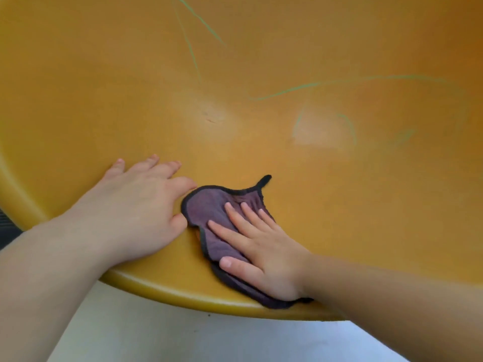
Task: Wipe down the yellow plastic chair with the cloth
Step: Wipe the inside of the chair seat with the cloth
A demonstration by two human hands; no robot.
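Observation:
The yellow plastic chair (261, 74) fills most of the head view, its seat curving toward me with a rounded front edge. A purple cloth (209, 205) with a dark hem lies flat on the seat near that edge. My right hand (264, 246) presses on the cloth with straight, spread fingers, covering its lower half. Just left of the cloth, my left hand (136, 205) rests flat on the seat, its thumb and index finger touching the cloth's edge.
Thin green scribble lines (287, 90) and pale scuffed patches (321, 131) mark the seat beyond the cloth. A light grey floor (183, 335) shows below the chair's front edge.

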